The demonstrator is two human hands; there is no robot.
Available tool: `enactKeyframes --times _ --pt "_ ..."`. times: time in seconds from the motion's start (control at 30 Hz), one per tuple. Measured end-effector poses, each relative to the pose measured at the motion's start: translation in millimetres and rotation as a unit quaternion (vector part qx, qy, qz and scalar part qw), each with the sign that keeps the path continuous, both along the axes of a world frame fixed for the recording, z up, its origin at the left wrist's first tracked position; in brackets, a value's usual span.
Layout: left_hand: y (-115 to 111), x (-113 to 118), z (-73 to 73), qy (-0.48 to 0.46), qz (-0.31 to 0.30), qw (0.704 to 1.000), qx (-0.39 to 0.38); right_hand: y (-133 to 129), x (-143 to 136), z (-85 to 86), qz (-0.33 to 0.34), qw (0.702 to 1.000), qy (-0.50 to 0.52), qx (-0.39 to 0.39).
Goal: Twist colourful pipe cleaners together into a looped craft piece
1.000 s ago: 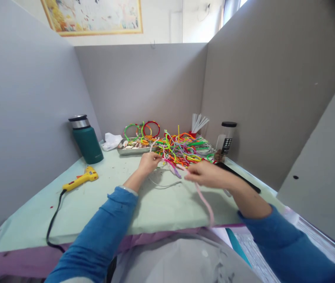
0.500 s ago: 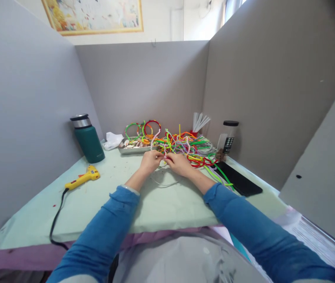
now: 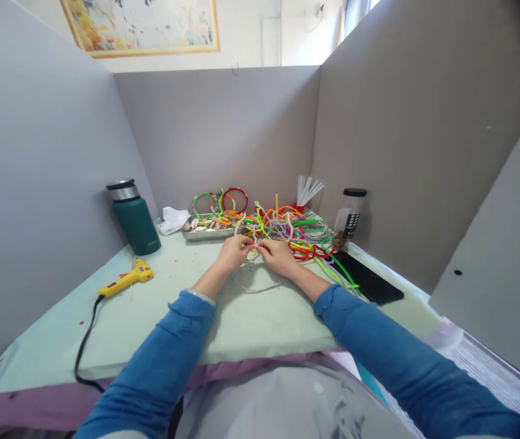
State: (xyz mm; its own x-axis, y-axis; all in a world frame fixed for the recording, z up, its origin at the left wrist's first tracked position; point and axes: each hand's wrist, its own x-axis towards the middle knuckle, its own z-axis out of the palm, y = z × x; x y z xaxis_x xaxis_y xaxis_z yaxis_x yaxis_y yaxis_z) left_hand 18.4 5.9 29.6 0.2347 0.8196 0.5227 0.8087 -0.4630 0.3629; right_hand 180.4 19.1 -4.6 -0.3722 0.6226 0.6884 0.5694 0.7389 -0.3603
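My left hand (image 3: 234, 252) and my right hand (image 3: 278, 256) meet over the middle of the table, fingertips pinched close together. Between them they grip a pale pink pipe cleaner (image 3: 255, 236), one end rising above the fingers; a whitish strand (image 3: 239, 223) also curves up by my left fingertips. The fingers cover the spot where the strands meet. A thin grey-white strand (image 3: 262, 289) hangs or lies below my hands. Just beyond is a tangled heap of colourful pipe cleaners (image 3: 305, 228).
A metal tray (image 3: 207, 235) of shells stands behind my left hand, with coloured rings (image 3: 235, 200) over it. At left are a green bottle (image 3: 136, 222) and a yellow glue gun (image 3: 127, 279) with its cord. A black phone-like slab (image 3: 369, 280) and clear bottle (image 3: 351, 213) are right.
The whitish strand by my left fingertips has dipped lower, and the thin strand beneath my hands has shifted. Both hands keep their pinch; the view has shifted slightly.
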Motion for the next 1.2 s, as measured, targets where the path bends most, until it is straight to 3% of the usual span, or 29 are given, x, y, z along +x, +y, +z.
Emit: enactKeyframes --times 0.2,0.37,0.53,0.8,1.0,1.2 --pt "1.2 -0.3 -1.4 0.011 0.003 1.000 0.006 1.1 0.4 0.8 0.009 1.000 0.015 0.006" --pt "-1.4 -1.6 0.6 -0.034 -0.006 0.996 -0.078 0.0 1.3 0.3 0.018 1.000 0.015 0.006" --pt "-5.3 -2.3 1.2 -0.165 -0.070 0.958 -0.223 -3.6 2.3 2.4 0.034 0.999 0.016 0.003" --pt "-9.1 -2.5 3.1 -0.276 -0.124 0.896 -0.325 -6.8 2.6 4.6 0.048 0.998 0.039 -0.016" --pt "-7.8 -5.8 1.3 -0.317 -0.162 0.862 -0.361 -6.1 3.8 5.9 0.062 0.997 0.040 -0.019" --pt "-5.4 -4.4 2.5 -0.299 -0.161 0.874 -0.347 -3.3 5.2 4.6 0.041 0.998 0.032 -0.032"
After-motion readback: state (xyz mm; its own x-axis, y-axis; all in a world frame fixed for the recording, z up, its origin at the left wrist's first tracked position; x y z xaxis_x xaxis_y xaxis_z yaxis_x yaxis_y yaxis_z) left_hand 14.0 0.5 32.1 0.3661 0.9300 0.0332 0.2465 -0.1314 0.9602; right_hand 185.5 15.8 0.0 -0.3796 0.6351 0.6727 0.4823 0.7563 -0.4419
